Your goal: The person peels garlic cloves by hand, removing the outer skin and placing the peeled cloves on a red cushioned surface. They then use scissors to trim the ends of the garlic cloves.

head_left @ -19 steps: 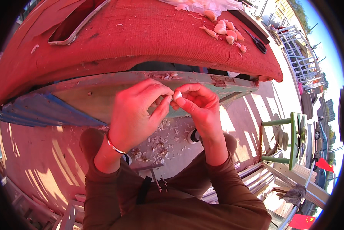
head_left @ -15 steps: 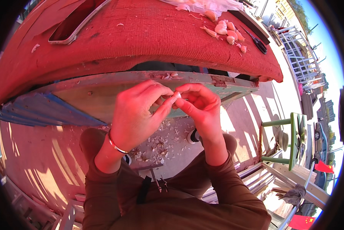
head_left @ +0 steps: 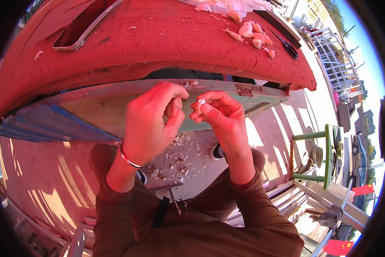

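Between the thumb and fingers of my right hand [head_left: 227, 122] is a small pale garlic clove [head_left: 200, 105], pinched at the fingertips. My left hand [head_left: 150, 118], with a bracelet at its wrist, is beside it to the left, a small gap apart. Its fingers are curled in toward the thumb; whether a scrap of skin is between them I cannot make out. Both hands hover in front of the table edge. Several more garlic cloves [head_left: 257, 37] lie on the red cloth [head_left: 166, 38] at the far right.
Dark-handled scissors [head_left: 290, 49] lie right of the cloves, and a clear plastic bag [head_left: 233, 6] behind them. A shallow metal-rimmed tray-like object [head_left: 74, 43] is at the far left. Garlic skins [head_left: 177, 166] litter the ground between my feet. A green stool [head_left: 329, 156] stands at right.
My left hand has drawn away to the left from the clove, which both hands touched before. The clove stays in my right hand, which has barely moved.
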A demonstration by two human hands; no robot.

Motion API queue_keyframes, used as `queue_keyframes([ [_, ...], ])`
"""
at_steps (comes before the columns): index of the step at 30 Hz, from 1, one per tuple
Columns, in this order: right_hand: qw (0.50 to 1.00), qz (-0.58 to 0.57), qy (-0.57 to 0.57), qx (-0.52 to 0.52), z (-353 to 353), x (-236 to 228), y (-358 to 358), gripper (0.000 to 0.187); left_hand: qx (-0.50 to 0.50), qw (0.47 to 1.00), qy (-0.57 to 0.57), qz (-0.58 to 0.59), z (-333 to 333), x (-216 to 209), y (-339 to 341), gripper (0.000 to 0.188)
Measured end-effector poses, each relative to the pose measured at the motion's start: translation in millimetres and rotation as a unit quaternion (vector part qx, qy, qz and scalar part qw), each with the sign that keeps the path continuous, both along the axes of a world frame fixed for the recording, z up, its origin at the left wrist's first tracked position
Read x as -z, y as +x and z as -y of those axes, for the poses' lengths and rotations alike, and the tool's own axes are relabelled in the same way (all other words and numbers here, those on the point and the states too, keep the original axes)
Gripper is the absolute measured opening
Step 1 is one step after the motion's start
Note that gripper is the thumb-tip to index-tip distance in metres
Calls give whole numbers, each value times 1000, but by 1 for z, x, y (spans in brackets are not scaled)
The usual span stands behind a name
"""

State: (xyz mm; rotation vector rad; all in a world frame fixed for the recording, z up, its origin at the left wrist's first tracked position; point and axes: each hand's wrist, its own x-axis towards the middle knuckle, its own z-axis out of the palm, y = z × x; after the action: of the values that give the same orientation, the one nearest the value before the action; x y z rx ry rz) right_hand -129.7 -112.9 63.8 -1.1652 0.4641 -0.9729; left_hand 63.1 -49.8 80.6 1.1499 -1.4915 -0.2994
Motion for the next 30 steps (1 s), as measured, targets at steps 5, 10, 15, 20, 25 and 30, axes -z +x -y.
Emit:
queue_keyframes([
  [5, 997, 49, 53, -38, 4, 4, -3, 16, 14, 999, 2, 51, 2, 0, 2, 15],
  [10, 992, 94, 62, -62, 8, 9, -3, 12, 65, 998, -1, 9, 1, -4, -2, 15],
  [15, 997, 70, 2, -13, 6, 10, 2, 17, 70, 997, 10, -21, 0, -5, -6, 18],
  [20, 999, 42, -20, 2, 5, 11, 2, 20, 51, 997, -38, 33, 5, 4, 0, 17],
  [25, 999, -10, -42, 12, 5, 7, 0, 18, 31, 994, -57, 88, 4, 1, 0, 16],
  [30, 998, -18, -59, -7, 8, 7, -4, 17, 40, 993, -58, 99, 6, 4, 2, 16],
])
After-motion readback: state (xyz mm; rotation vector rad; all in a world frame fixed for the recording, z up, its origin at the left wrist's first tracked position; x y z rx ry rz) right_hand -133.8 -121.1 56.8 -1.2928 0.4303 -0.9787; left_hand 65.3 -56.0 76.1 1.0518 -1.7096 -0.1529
